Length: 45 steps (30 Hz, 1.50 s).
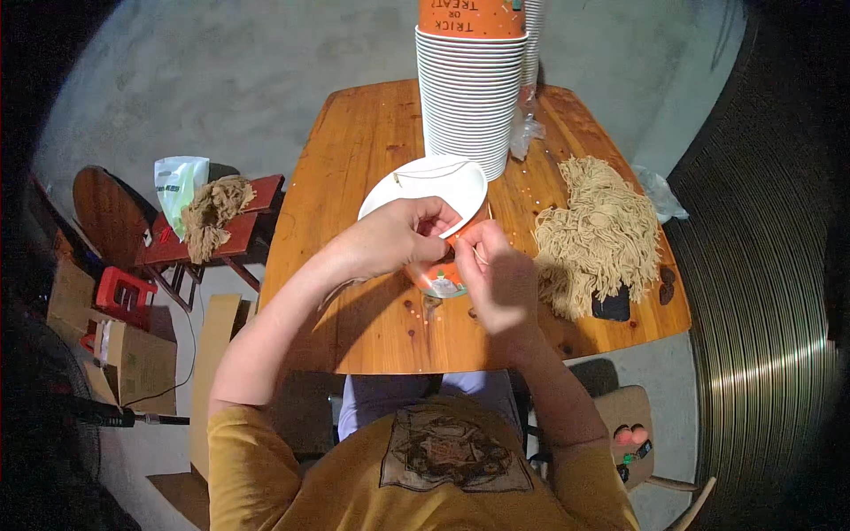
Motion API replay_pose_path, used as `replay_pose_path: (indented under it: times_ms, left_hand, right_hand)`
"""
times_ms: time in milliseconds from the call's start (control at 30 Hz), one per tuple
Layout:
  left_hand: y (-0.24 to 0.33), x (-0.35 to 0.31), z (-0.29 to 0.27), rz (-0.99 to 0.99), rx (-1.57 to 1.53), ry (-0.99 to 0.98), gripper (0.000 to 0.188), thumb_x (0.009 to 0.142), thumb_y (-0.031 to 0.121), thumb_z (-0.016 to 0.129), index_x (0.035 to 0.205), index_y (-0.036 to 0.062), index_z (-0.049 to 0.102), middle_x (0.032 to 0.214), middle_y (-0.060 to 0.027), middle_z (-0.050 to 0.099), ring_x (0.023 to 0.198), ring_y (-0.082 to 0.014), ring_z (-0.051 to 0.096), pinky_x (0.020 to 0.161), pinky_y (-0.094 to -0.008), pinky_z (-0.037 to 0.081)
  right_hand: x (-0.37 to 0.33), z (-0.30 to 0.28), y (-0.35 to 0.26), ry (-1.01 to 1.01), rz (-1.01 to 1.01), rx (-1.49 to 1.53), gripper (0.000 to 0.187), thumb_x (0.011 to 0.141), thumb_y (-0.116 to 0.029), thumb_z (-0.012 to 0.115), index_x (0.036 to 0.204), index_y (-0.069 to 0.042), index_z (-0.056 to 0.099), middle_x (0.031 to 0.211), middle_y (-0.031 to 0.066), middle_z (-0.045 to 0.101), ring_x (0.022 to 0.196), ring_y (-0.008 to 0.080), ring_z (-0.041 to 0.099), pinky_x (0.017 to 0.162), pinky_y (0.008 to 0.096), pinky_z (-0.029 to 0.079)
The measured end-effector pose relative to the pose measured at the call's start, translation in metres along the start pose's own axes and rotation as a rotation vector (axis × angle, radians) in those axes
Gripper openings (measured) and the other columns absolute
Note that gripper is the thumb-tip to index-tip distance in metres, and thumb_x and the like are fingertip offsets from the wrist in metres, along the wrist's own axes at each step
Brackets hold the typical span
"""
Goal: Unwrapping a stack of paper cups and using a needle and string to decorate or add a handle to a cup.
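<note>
An orange paper bucket with a white inside (421, 184) lies tilted on the wooden table in front of me, its mouth facing up and away. A thin beige cord (443, 171) runs across the white inside. My left hand (394, 234) is closed on the bucket's near rim, thumb and fingers pressed together there. Against the same rim, my right hand (498, 276) pinches a short stretch of cord; its fingertips are partly hidden. To the right spreads a large heap of beige cords (606, 226), with a small black object (611, 305) at its near edge.
A tall stack of nested paper buckets (469, 97) stands behind the bucket, beside crumpled clear plastic (527, 134). On the left, a low red-brown bench (252, 211) bears more cord (212, 212) and a white-green bag (177, 190). A chair (629, 407) stands at right.
</note>
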<state>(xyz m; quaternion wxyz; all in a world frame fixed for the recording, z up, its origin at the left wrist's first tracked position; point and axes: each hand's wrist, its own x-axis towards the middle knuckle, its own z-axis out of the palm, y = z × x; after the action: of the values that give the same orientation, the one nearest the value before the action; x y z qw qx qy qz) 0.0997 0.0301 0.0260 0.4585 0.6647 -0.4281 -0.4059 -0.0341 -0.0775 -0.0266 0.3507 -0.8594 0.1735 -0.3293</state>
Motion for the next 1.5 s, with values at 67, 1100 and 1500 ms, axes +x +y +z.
replay_pose_path:
  times_ms: [67,1100,1500]
  left_hand:
    - [0.003,0.000,0.003,0.023,0.077,-0.025,0.024,0.081,0.000,0.055,0.105,0.0009,0.056,0.092,0.0004,0.057,0.086,-0.0071,0.054,0.078,-0.0231,0.047]
    - [-0.004,0.036,0.026,0.007,-0.146,0.029,0.014,0.098,0.024,0.045,0.095,0.0099,0.046,0.077,0.0017,0.057,0.067,-0.0038,0.050,0.059,-0.0182,0.039]
    - [-0.018,0.050,0.032,-0.009,-0.164,-0.074,0.020,0.094,0.020,0.053,0.100,0.0014,0.051,0.077,0.0006,0.054,0.069,-0.0068,0.048,0.065,-0.0201,0.042]
  right_hand:
    - [-0.002,-0.004,0.002,-0.017,-0.011,-0.056,0.016,0.086,-0.022,0.060,0.087,-0.009,0.052,0.069,0.0157,0.063,0.066,0.0355,0.063,0.055,0.0468,0.047]
    - [0.035,-0.068,0.033,-0.472,-0.021,0.202,0.015,0.089,-0.021,0.059,0.087,-0.005,0.058,0.072,0.0015,0.061,0.070,0.0068,0.057,0.062,0.0222,0.044]
    - [0.062,-0.072,0.036,-0.635,-0.011,0.465,0.010,0.089,-0.013,0.055,0.096,-0.006,0.057,0.072,-0.0089,0.045,0.064,0.0005,0.039,0.057,0.0169,0.032]
